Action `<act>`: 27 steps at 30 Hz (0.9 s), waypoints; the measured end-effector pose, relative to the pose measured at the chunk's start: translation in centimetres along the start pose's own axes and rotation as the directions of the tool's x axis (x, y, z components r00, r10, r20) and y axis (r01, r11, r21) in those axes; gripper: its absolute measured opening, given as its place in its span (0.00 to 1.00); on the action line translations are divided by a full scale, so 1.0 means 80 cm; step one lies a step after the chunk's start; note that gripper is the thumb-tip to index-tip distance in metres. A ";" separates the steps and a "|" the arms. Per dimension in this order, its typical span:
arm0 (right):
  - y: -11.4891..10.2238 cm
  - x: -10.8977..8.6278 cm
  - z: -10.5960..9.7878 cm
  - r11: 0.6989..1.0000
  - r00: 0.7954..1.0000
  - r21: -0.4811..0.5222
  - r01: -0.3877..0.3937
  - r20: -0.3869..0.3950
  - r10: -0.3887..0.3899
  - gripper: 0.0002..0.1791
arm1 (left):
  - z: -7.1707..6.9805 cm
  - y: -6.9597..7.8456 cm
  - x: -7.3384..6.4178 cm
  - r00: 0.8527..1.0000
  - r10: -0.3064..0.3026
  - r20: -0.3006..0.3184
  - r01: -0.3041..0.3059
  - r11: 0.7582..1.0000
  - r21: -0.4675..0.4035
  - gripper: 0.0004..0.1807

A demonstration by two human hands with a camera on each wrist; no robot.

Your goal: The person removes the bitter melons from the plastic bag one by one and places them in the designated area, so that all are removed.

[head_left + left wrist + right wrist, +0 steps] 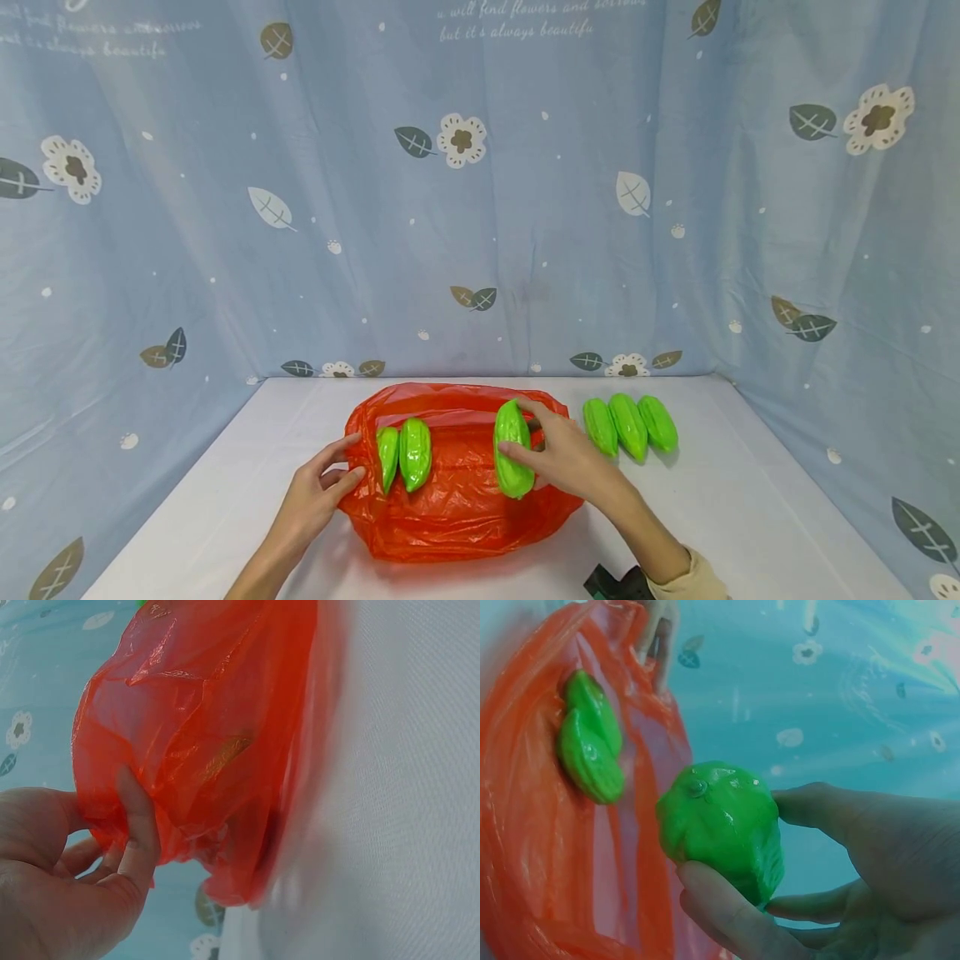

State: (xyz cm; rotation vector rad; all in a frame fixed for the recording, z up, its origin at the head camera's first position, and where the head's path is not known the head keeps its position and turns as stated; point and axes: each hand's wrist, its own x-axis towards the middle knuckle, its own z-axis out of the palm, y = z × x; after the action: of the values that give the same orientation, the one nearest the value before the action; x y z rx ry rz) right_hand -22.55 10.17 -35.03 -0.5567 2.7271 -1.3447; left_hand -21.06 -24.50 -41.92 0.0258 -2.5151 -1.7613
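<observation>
A red plastic bag (450, 533) lies spread with its mouth wide on the white table. My left hand (318, 487) pinches the bag's left edge between thumb and fingers; the left wrist view shows the thin film between them. Two shiny green bitter melons (415, 454) lie side by side within the bag's left part. Over the bag's right part, my right hand (558, 450) grips another bitter melon (513, 450) upright in the head view, thumb on the near side. The right wrist view shows this melon (720, 825) end-on, its stem stub facing the camera.
Three more bitter melons (630, 427) lie in a row on the white table (750, 517), right of the bag. A black object (618, 583) shows at the bottom edge near the right sleeve (686, 577). A blue patterned curtain (525, 208) surrounds the table's back and sides.
</observation>
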 end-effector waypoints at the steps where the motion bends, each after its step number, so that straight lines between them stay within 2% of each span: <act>1: 0.000 -0.001 -0.003 1.000 1.000 0.011 -0.005 -0.003 0.005 0.41 | 0.000 0.000 0.000 1.000 0.000 0.000 0.000 1.000 0.000 0.30; 8: 0.002 -0.010 -0.023 0.995 0.995 -0.069 -0.078 -0.062 0.074 0.42 | 0.001 -0.001 0.001 1.000 0.005 -0.001 -0.005 1.000 -0.005 0.30; 12: 0.005 -0.015 -0.034 0.992 0.992 -0.054 -0.113 -0.065 0.109 0.42 | 0.001 -0.001 0.001 1.000 0.002 -0.001 -0.002 1.000 -0.003 0.30; 27: 0.047 -0.034 -0.075 0.995 0.993 -0.017 -0.099 -0.066 0.097 0.41 | 0.001 0.000 0.000 1.000 -0.003 0.003 0.003 1.000 -0.003 0.30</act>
State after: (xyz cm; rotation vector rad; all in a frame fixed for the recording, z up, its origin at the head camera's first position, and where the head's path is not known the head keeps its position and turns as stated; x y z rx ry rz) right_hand -22.31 17.74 -34.50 -0.3811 2.7813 -1.3368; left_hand -21.09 -24.40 -41.98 0.0261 -2.5162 -1.7674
